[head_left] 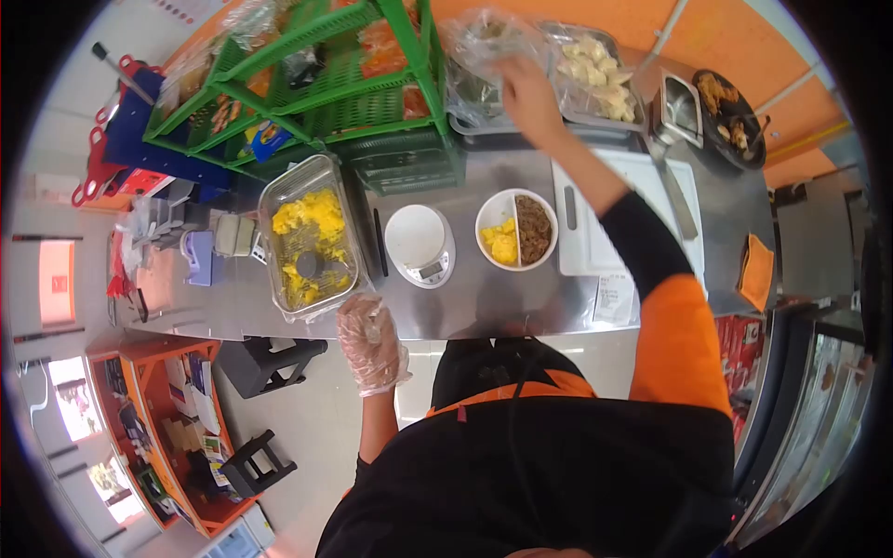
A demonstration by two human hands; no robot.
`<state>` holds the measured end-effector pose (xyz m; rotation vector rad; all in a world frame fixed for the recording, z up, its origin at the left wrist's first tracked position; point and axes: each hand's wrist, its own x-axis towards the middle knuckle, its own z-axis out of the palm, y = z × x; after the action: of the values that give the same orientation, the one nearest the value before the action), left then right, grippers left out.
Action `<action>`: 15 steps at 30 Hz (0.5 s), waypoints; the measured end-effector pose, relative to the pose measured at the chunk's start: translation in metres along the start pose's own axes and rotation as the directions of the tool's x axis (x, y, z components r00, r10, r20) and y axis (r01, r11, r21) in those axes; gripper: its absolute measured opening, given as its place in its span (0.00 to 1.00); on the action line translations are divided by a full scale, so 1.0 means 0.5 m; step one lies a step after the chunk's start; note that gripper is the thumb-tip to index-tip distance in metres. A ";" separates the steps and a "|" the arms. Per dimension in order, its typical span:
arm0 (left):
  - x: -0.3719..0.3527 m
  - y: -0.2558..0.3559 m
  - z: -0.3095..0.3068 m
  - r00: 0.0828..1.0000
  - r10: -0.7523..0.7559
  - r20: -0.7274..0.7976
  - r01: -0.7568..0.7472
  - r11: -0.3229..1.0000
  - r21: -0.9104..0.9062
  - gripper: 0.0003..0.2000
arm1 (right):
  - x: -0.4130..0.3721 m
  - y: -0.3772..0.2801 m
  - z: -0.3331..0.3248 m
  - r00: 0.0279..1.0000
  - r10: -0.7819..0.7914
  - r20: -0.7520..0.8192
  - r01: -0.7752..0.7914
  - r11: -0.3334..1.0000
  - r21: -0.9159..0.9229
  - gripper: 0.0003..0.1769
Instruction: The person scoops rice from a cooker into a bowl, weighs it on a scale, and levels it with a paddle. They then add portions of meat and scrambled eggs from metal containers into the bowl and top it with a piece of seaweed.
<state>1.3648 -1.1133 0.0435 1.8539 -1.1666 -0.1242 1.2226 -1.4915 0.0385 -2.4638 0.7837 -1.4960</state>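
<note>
My right hand (pixel 534 100), bare, reaches to the back of the counter. Its fingers are closed on a crumpled clear plastic bag (pixel 484 35), which lies over a metal tray. My left hand (pixel 366 337) wears a clear plastic glove and hangs at the counter's front edge, fingers curled together with nothing visible in them. Just beyond it is a clear tray (pixel 268 244) of scrambled eggs (pixel 313 216), with a round dark object among them. A round white divided bowl (pixel 480 249) holds scrambled egg on the left and shredded meat (pixel 534 229) on the right.
A white kitchen scale (pixel 420 244) stands between tray and bowl. On the white cutting board (pixel 595 244) lies a knife (pixel 678 197). Behind are a green crate rack (pixel 339 93), a tray of pale food pieces (pixel 595 79), a metal container (pixel 679 110) and a dark pan (pixel 744 130).
</note>
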 end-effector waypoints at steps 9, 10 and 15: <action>0.032 -0.074 0.006 0.971 0.089 0.222 -0.106 0.992 0.065 0.13 | 0.090 0.375 0.196 0.570 0.293 0.768 0.402 0.716 -0.571 0.09; 0.026 -0.084 0.002 0.967 0.065 0.246 -0.082 0.995 0.059 0.13 | 0.084 0.312 0.157 0.595 0.273 0.756 0.370 0.742 -0.559 0.08; 0.023 -0.100 -0.010 0.955 0.004 0.295 -0.017 0.999 0.039 0.14 | 0.051 0.278 0.177 0.595 0.276 0.755 0.340 0.765 -0.547 0.09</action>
<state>1.4068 -1.1120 0.0140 1.9094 -1.3907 -0.3854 1.2593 -1.6347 -0.0386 -3.1599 1.1368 0.1562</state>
